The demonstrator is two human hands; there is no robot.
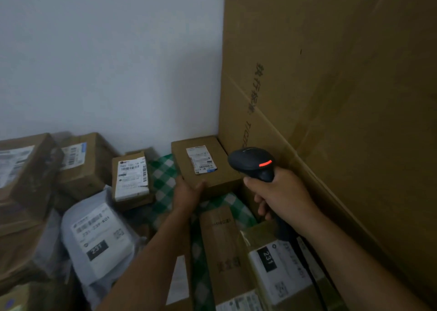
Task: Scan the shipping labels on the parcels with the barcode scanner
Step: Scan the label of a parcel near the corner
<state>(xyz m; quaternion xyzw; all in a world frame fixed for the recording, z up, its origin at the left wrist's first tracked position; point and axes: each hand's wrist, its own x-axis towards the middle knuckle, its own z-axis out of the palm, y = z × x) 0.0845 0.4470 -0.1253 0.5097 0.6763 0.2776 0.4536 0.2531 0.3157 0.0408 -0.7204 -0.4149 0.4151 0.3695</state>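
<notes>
Nearest the wearer, a grey plastic mailer (99,239) and a carton marked 231 (279,261) lie with their labels up, soft film beside stiff board. Over them reach both forearms. The right hand (281,192) is wrapped tight round the grip of the black barcode scanner (253,161), a smooth moulded plastic head with a red bar lit on its back. The left hand (189,192) clamps the near edge of a small brown parcel (205,164), thumb on top, fingers under and hidden. This parcel sits at the far corner by the white wall (106,62), against a tall cardboard sheet (331,86). Its shipping label (201,160), a white paper rectangle, runs lengthwise away from the wearer. It lies just to the left of the scanner head, so I judge the head needs only to swing left. The green checked cloth (163,183) shows between the boxes.
</notes>
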